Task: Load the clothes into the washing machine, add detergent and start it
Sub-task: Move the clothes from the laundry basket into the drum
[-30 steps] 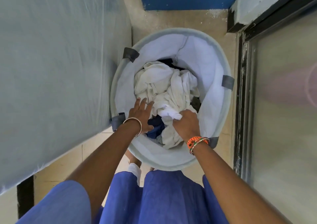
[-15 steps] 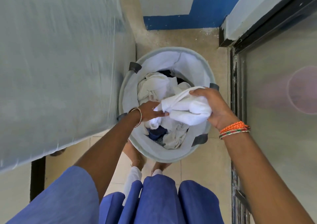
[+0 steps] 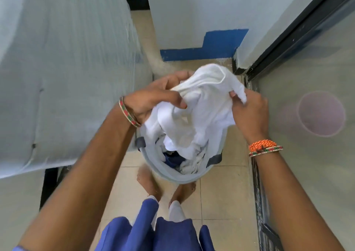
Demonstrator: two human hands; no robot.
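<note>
both hands clamp a white cloth (image 3: 201, 104) above the basket (image 3: 172, 175): left hand (image 3: 153, 99) fingers curl over its edge, right hand (image 3: 247, 110) pinches its corner.

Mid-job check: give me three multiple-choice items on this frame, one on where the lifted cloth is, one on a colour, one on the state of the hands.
1. Where is the white garment?
A. Lying on the floor tiles
B. Held up over the laundry basket
C. Draped on the glass door

2. What colour is the painted band low on the far wall?
A. Blue
B. Red
C. Yellow

3. How do the hands hold the garment?
A. Only the left hand grips it
B. Neither hand touches it
C. Left hand and right hand both grip it

Answers: 1 B, the garment is bunched between the hands above the basket of clothes. 2 A, a blue stepped band runs along the wall's base. 3 C, fingers of each hand curl into the cloth.
</note>
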